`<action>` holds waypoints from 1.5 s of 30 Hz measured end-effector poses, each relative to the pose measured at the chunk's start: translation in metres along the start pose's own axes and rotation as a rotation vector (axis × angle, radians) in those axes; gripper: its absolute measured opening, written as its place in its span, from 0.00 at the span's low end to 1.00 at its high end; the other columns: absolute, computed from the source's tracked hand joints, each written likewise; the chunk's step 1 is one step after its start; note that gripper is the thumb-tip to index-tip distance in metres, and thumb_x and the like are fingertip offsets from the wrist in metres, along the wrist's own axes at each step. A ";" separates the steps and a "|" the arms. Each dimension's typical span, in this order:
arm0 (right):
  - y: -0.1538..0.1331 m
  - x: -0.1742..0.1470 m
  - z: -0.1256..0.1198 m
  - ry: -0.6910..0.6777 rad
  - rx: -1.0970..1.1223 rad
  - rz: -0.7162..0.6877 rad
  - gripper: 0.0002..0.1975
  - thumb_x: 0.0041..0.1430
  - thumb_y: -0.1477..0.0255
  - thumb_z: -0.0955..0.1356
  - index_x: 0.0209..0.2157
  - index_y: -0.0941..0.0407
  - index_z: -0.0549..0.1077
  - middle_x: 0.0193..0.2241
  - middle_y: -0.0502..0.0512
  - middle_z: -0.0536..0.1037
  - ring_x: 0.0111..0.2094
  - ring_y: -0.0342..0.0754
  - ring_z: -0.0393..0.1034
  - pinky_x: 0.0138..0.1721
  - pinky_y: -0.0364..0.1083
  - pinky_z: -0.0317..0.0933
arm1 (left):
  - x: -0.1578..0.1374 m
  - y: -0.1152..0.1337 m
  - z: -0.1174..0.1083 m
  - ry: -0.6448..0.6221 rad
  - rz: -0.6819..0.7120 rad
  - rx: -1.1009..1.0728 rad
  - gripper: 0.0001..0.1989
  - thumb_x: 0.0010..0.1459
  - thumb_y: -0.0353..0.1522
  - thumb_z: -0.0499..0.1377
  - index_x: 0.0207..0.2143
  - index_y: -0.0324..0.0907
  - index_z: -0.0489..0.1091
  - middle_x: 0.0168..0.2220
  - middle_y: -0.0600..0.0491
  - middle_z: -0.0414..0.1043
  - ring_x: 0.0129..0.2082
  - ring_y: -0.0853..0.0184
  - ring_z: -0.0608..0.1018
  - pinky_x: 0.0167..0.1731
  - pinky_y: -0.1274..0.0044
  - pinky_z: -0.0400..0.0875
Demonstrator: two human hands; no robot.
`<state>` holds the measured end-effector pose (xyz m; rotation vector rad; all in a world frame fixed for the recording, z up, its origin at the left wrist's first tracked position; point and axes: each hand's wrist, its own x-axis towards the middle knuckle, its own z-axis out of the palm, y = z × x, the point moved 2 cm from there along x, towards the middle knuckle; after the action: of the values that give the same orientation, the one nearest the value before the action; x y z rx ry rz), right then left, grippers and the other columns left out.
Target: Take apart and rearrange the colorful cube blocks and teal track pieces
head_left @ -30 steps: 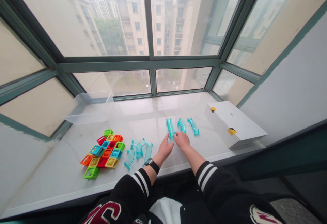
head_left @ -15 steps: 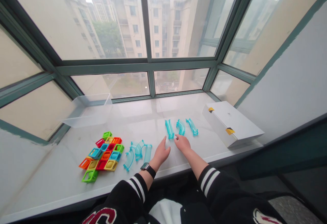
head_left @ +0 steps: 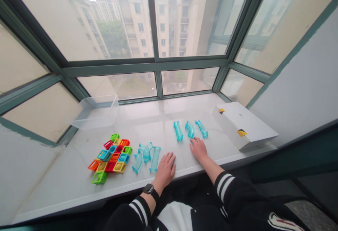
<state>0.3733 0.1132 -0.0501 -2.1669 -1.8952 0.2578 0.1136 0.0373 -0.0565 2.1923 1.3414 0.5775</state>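
My left hand [head_left: 166, 167] lies palm down near the ledge's front edge, fingers stretched out, just right of a straight clear-blue track piece [head_left: 155, 159]. Left of that piece are curved clear-blue track pieces [head_left: 137, 162], close together. My right hand [head_left: 198, 148] rests with its fingers extended, its fingertips at the near end of a curved track piece [head_left: 189, 129]; whether they touch it I cannot tell. Straight track pieces stand on either side of that curve, one on the left [head_left: 178, 131] and one on the right [head_left: 201, 129]. Neither hand holds anything.
Several colourful square frame tiles [head_left: 114, 157] form a cluster on the left of the white ledge [head_left: 148, 118]. Behind them stands a clear plastic bin [head_left: 105, 120]. A white box [head_left: 245, 123] with yellow-and-black tabs sits at the right. Windows line the back.
My hands have moved apart. The left hand came nearer the front edge and flattened out, while the right shifted rightward to below the curved piece. The view moved slightly.
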 end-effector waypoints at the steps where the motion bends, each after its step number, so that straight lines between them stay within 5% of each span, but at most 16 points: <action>1: -0.001 0.001 0.000 0.001 -0.007 0.010 0.19 0.71 0.66 0.65 0.60 0.51 0.77 0.62 0.62 0.72 0.59 0.57 0.66 0.59 0.50 0.59 | 0.000 0.001 -0.001 0.001 0.001 0.010 0.26 0.70 0.35 0.51 0.68 0.47 0.67 0.74 0.50 0.59 0.75 0.55 0.58 0.75 0.58 0.48; 14: -0.005 0.008 0.010 0.040 -0.046 0.068 0.21 0.71 0.66 0.65 0.62 0.51 0.74 0.65 0.62 0.71 0.57 0.60 0.67 0.53 0.53 0.60 | -0.002 0.003 0.000 0.053 0.021 0.021 0.26 0.67 0.33 0.54 0.67 0.48 0.68 0.73 0.50 0.61 0.74 0.54 0.61 0.74 0.57 0.52; 23: 0.013 -0.026 0.033 0.213 0.198 -0.012 0.18 0.65 0.72 0.65 0.52 0.54 0.81 0.59 0.62 0.77 0.57 0.61 0.69 0.59 0.57 0.62 | -0.003 0.005 0.001 0.088 0.069 0.164 0.25 0.67 0.30 0.54 0.66 0.44 0.68 0.71 0.47 0.63 0.72 0.53 0.64 0.72 0.56 0.59; 27: 0.017 -0.053 0.042 0.210 0.307 -0.207 0.16 0.63 0.74 0.65 0.48 0.54 0.81 0.57 0.60 0.78 0.60 0.58 0.68 0.64 0.56 0.60 | -0.002 0.004 0.001 0.095 0.072 0.165 0.25 0.67 0.30 0.54 0.66 0.44 0.68 0.71 0.47 0.63 0.72 0.53 0.64 0.72 0.55 0.59; 35: 0.001 -0.060 0.032 0.255 0.175 -0.207 0.16 0.64 0.76 0.65 0.49 0.54 0.80 0.54 0.62 0.78 0.57 0.58 0.69 0.61 0.56 0.61 | 0.000 0.005 0.004 -0.008 0.049 0.147 0.27 0.67 0.31 0.55 0.67 0.41 0.65 0.72 0.42 0.61 0.73 0.50 0.63 0.71 0.53 0.58; 41: 0.002 -0.060 0.033 0.246 0.174 -0.206 0.15 0.65 0.75 0.64 0.49 0.54 0.80 0.54 0.62 0.78 0.57 0.58 0.68 0.61 0.56 0.61 | -0.009 -0.001 -0.051 0.167 0.113 0.118 0.26 0.68 0.30 0.55 0.67 0.47 0.65 0.64 0.44 0.71 0.64 0.54 0.72 0.65 0.60 0.66; 45: 0.003 -0.060 0.034 0.246 0.183 -0.213 0.15 0.65 0.75 0.64 0.49 0.53 0.80 0.54 0.62 0.78 0.57 0.58 0.68 0.61 0.56 0.61 | -0.011 -0.039 -0.101 0.397 -0.261 0.348 0.25 0.65 0.34 0.59 0.63 0.40 0.67 0.58 0.38 0.72 0.59 0.47 0.73 0.59 0.58 0.68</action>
<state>0.3574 0.0558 -0.0851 -1.7735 -1.8624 0.1121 0.0225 0.0624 -0.0023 2.1825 2.0337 0.7499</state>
